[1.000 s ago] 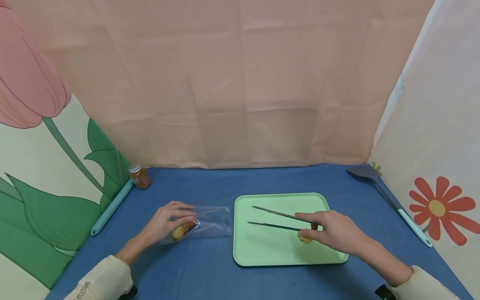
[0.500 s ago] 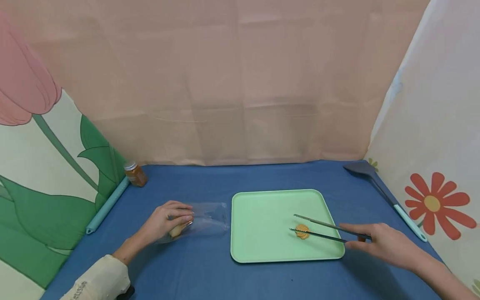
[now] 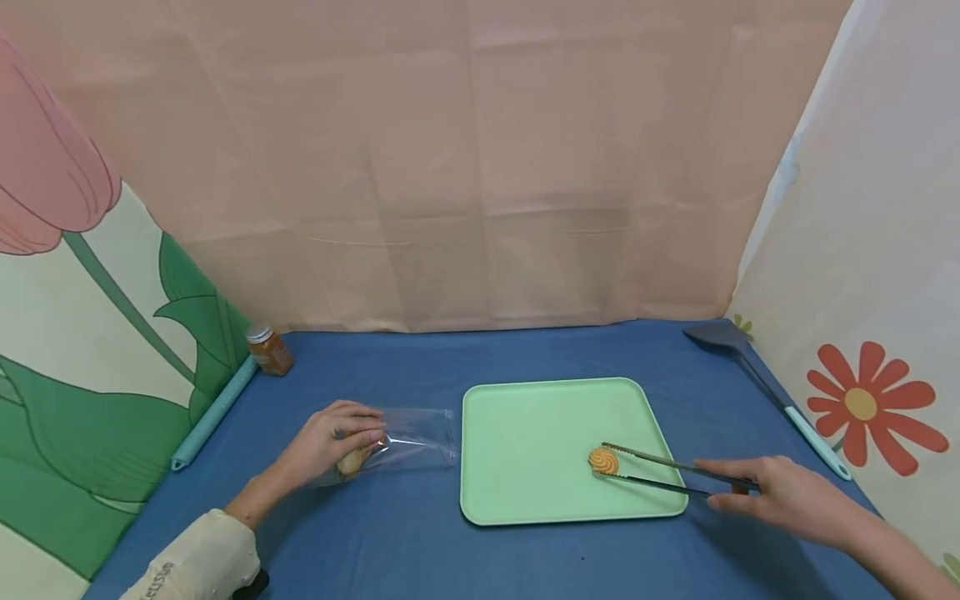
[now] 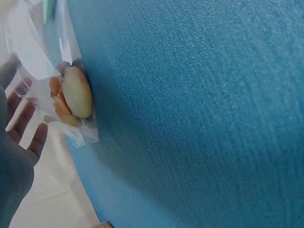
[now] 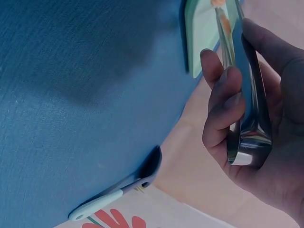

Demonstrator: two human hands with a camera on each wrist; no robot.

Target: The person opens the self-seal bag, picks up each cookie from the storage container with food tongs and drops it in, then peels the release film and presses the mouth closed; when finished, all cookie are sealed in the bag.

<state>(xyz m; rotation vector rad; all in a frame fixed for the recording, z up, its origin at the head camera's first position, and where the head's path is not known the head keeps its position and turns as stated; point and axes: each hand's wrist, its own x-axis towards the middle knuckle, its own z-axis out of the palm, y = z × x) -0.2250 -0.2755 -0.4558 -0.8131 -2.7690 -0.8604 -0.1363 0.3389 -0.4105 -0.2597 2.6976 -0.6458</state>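
My left hand [image 3: 333, 437] pinches a clear plastic bag [image 3: 427, 437] lying on the blue cloth. Inside the bag are a pale oval piece [image 4: 78, 92] and an orange-brown piece [image 4: 61, 104], partly covered by the fingers in the head view. Metal tongs [image 5: 259, 99] are gripped in my right hand [image 3: 787, 497], thumb on one arm and fingers on the other. Their tips lie on either side of a round swirled cookie [image 3: 603, 460], which is on the light green tray [image 3: 525, 433]. Whether both tips touch the cookie I cannot tell.
A small lidded jar [image 3: 272, 352] stands at the back left, near a light blue rolled strip [image 3: 215, 414] along the left wall. At the right edge a dark spatula [image 3: 750, 367] with a pale turquoise handle lies against the wall.
My right hand has drawn back to the right with the tongs, so their tips now flank the cookie instead of reaching past it. The left hand keeps its hold on the bag.
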